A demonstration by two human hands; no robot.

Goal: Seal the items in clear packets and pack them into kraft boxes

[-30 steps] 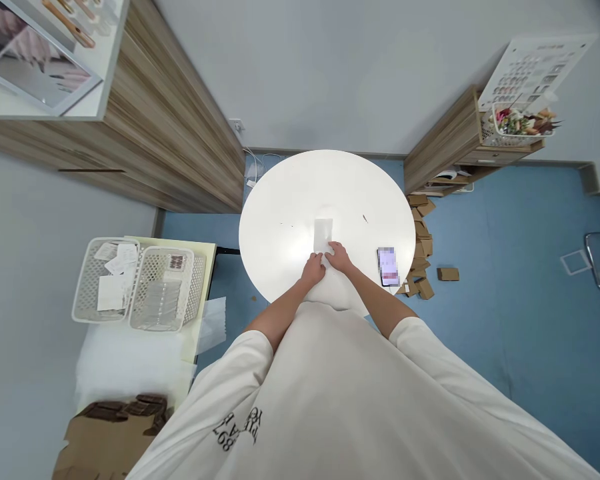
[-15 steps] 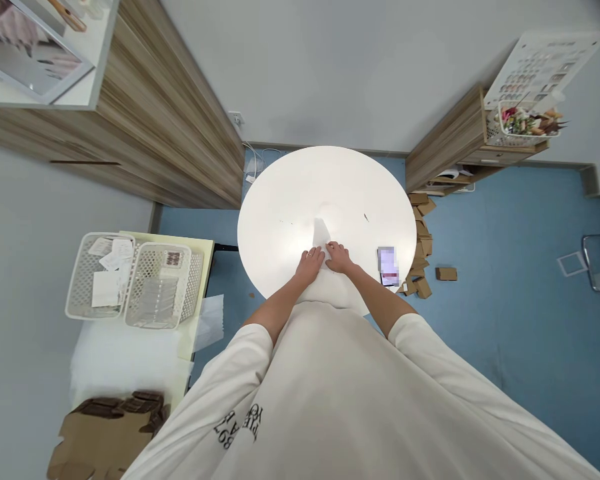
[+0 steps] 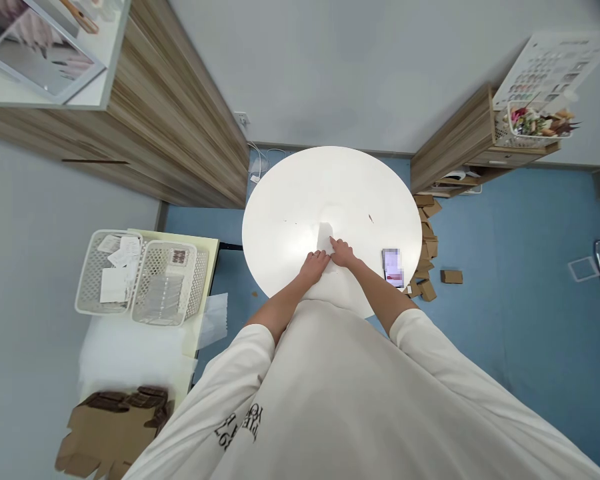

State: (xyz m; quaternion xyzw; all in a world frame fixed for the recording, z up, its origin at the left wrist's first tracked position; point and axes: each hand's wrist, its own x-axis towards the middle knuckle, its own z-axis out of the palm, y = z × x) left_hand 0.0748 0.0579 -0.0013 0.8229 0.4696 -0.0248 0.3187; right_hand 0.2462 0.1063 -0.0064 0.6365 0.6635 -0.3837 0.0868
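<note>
A small white sheet [image 3: 325,235], paper-like or thin foam, lies near the front of the round white table [image 3: 300,180]. My left hand [image 3: 315,267] is closed at its near left edge, fingers bunched against it. My right hand [image 3: 342,254] is on the sheet's right side, index finger stretched onto it and the other fingers curled in. The two hands almost touch. Whatever lies under the sheet or inside it cannot be seen.
A phone [image 3: 393,268] lies on the table's right side. Left, a side table [image 3: 207,267] carries white baskets [image 3: 143,243], translucent wrapping [image 3: 130,353] and flattened cardboard [image 3: 110,437]. Small brown boxes [image 3: 427,247] are piled on the floor to the right. Wooden cabinets [image 3: 190,113] stand behind.
My right hand has shifted slightly; its index finger now points out across the sheet. My left hand stays at the near edge. The whole view has moved a little sideways.
</note>
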